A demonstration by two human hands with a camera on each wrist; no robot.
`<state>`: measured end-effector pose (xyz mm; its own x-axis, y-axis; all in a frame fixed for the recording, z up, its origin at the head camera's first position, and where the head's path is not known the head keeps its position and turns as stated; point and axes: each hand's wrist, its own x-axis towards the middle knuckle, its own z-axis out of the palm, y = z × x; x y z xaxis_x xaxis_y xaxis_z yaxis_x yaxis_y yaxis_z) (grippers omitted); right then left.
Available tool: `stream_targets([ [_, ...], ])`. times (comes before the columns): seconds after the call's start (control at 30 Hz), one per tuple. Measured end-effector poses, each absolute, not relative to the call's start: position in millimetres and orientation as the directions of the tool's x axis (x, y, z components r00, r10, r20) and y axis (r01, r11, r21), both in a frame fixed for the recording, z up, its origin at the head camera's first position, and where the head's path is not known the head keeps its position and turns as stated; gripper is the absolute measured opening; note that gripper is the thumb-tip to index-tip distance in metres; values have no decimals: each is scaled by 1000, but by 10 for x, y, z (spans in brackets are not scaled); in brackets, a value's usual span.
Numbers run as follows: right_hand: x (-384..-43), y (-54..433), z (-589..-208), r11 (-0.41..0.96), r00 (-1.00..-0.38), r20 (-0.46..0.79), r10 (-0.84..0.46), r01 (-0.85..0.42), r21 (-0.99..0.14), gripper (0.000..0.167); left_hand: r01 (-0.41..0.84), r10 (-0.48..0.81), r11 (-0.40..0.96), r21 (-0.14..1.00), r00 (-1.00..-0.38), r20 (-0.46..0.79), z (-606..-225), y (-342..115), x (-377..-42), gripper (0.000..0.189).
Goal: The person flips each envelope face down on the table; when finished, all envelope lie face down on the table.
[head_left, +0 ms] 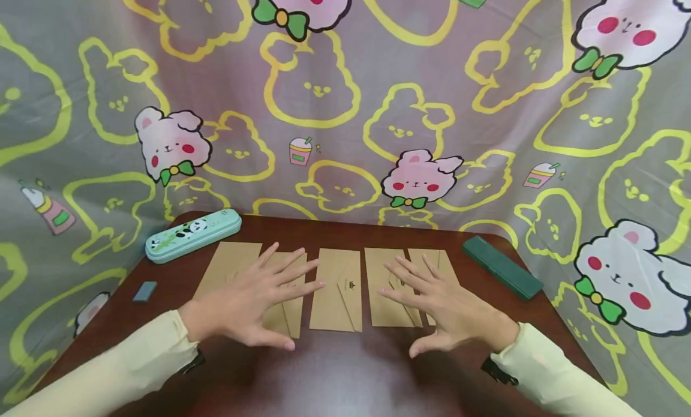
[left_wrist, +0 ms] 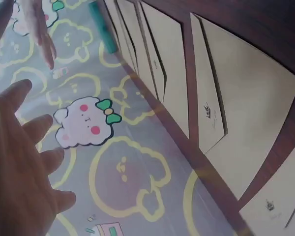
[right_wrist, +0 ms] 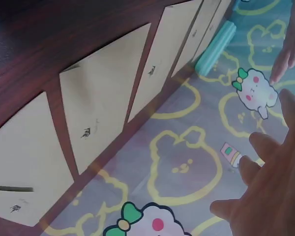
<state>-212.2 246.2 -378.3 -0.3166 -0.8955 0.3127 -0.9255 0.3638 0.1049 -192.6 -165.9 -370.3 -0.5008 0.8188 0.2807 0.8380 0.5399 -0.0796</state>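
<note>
Several brown kraft envelopes lie in a row on the dark wooden table, with small black crown prints and slanted flaps. My left hand (head_left: 251,300), fingers spread and palm down, hovers over the two left envelopes, partly hiding them. Likewise spread, my right hand (head_left: 450,306) is held over the two right envelopes. Between the hands, the middle envelope (head_left: 330,294) shows in full. The left wrist view has the left hand (left_wrist: 24,152) raised apart from the envelopes (left_wrist: 250,83). In the right wrist view, the right hand (right_wrist: 273,177) also holds nothing.
A mint pencil case (head_left: 193,236) with a panda print lies at the back left, and a small blue-grey block (head_left: 144,291) sits nearer. At the right is a dark green case (head_left: 502,267). A cartoon-print curtain (head_left: 335,105) surrounds the table's back and sides.
</note>
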Motion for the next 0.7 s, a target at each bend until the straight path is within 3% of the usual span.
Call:
stream_targets([
  [0.2, -2363, 2142, -3573, 355, -339, 235, -911, -934, 31, 92, 788, 702, 585, 191, -610, 367, -3625, -1837, -2032, 75],
  [0.33, -2748, 1729, -3377, 338, -327, 229, -917, -941, 11, 80, 696, 546, 655, 294, -705, 452, -3540, -2070, -2131, 40],
  [0.43, -3047, 1356, -3264, 335, -338, 247, -908, -941, -56, 70, 597, 419, 696, 399, -789, 449, -3498, -2252, -2194, 15],
  [0.6, -3516, 647, -3289, 388, -436, 138, -889, -879, -276, 53, 450, 316, 748, 488, -888, 334, -3587, -2514, -2263, 19],
  [0.7, -3776, 126, -3502, 471, -497, 12, -868, -829, -303, 42, 378, 305, 795, 475, -925, 225, -3738, -2696, -2211, 26],
])
